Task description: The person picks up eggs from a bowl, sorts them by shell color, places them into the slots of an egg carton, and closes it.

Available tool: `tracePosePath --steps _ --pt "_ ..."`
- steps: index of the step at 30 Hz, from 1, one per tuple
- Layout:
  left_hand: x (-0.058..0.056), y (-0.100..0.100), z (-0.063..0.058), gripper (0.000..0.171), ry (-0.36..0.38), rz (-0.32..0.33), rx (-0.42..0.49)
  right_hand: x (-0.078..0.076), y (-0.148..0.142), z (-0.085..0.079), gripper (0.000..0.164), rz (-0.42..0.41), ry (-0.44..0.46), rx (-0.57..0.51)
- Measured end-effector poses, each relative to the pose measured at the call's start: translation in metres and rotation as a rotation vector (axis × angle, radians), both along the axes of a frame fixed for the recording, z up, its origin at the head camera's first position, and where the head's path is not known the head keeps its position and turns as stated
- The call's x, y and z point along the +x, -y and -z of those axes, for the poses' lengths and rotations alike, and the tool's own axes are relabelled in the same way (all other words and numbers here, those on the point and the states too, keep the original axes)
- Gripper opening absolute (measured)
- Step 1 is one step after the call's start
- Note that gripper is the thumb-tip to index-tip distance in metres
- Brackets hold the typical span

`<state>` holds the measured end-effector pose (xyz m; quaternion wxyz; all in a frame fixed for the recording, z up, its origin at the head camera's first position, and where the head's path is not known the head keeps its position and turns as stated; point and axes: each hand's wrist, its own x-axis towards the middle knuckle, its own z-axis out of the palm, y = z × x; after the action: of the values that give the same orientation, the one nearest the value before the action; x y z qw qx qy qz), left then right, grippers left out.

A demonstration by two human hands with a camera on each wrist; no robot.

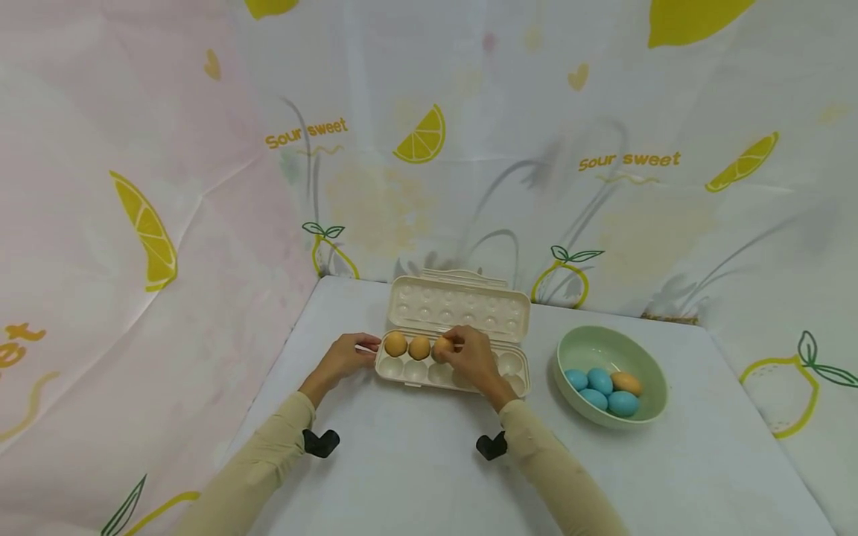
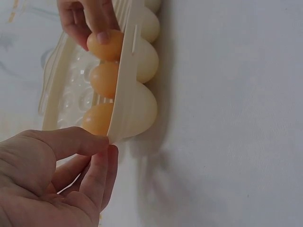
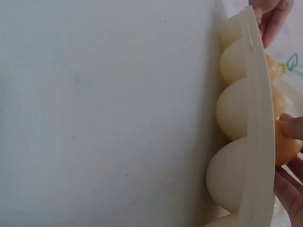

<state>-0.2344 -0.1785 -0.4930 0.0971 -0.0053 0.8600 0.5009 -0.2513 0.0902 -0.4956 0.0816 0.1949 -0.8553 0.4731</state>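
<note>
An open cream plastic egg carton (image 1: 415, 371) lies on the table, its lid (image 1: 459, 304) tipped back toward the wall. At its left end, my left hand (image 1: 343, 356) pinches the rim between thumb and fingers, as the left wrist view shows. My right hand (image 1: 474, 361) holds an orange-brown egg (image 2: 106, 46) by thumb and fingertips at the third cup of the back row. Two more orange-brown eggs, one at the left end (image 1: 395, 343) and one beside it (image 1: 419, 348), sit in that row. The front-row cups at the left hold nothing; my right hand covers some cups.
To the right of the carton stands a pale green bowl (image 1: 603, 344) with several blue eggs (image 1: 623, 403) and one orange-brown egg (image 1: 626, 383). A white table (image 1: 402, 461) lies under everything. Lemon-printed cloth (image 1: 469, 186) rises behind and at both sides.
</note>
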Motion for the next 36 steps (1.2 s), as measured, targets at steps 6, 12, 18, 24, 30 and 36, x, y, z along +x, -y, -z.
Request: tracePosePath --steps 6,12,18,24,30,36 --pt "0.001 0.0 0.0 0.039 -0.001 0.004 0.004 -0.001 0.0 0.007 0.026 -0.033 -0.098 -0.01" --pt "0.0 0.001 -0.001 0.04 -0.004 0.011 0.002 -0.002 0.001 0.011 0.024 -0.022 -0.141 0.015" --pt "0.001 0.0 -0.004 0.04 -0.009 0.017 0.009 -0.002 0.003 0.013 0.024 0.025 -0.092 0.058" --pt "0.001 0.0 -0.004 0.04 -0.004 0.017 0.004 -0.001 0.003 0.01 0.026 0.025 -0.074 0.072" --pt "0.001 0.0 -0.004 0.039 0.005 0.012 0.007 0.0 -0.003 0.001 0.03 0.043 -0.106 0.041" --pt "0.001 0.0 -0.004 0.039 0.008 0.009 0.002 -0.004 -0.022 -0.013 0.032 0.059 -0.155 0.032"
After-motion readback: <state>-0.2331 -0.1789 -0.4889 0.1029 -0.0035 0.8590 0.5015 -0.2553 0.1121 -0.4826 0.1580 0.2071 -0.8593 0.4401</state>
